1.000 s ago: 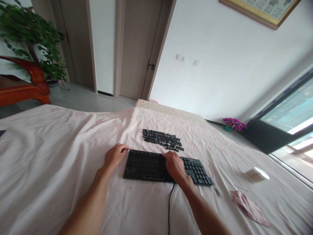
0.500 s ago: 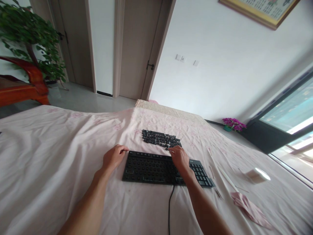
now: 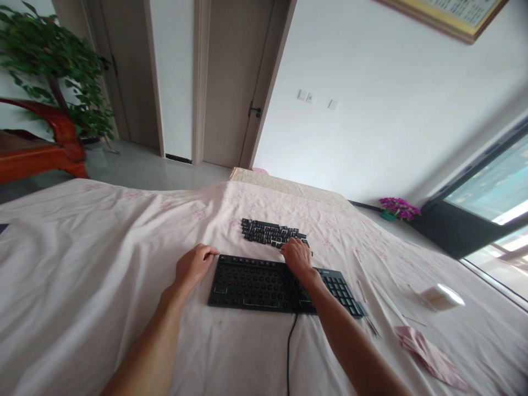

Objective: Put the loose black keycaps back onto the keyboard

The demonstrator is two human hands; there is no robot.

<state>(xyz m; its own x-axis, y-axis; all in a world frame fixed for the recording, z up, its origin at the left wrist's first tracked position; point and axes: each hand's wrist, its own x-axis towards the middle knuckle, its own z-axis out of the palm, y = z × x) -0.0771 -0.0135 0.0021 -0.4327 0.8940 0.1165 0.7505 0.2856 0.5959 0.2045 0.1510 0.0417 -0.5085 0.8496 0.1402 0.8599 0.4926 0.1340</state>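
A black keyboard (image 3: pixel 247 289) lies on the pale floral cloth. Most of its main section is stripped of caps, while the number pad on the right still has its keys. My left hand (image 3: pixel 196 264) is closed, its thumb and fingertips at the keyboard's top left corner. Beyond the keyboard, loose black keycaps (image 3: pixel 266 232) lie grouped in rows. Reaching over the keyboard, my right hand (image 3: pixel 297 254) has its curled fingers at the near edge of these keycaps. Its fingertips are partly hidden, and anything small between them cannot be made out.
A cable (image 3: pixel 289 346) runs from the keyboard toward me. On the right lie a pink cloth (image 3: pixel 429 355), a clear round tub (image 3: pixel 442 297), thin sticks and a slim tool (image 3: pixel 373 327) beside the keyboard. A wooden chair (image 3: pixel 61 143) and a plant stand at the far left.
My right hand has moved slightly forward and left, from the keyboard's top edge to the loose keycaps. My left hand stays at the corner. The view has shifted a little.
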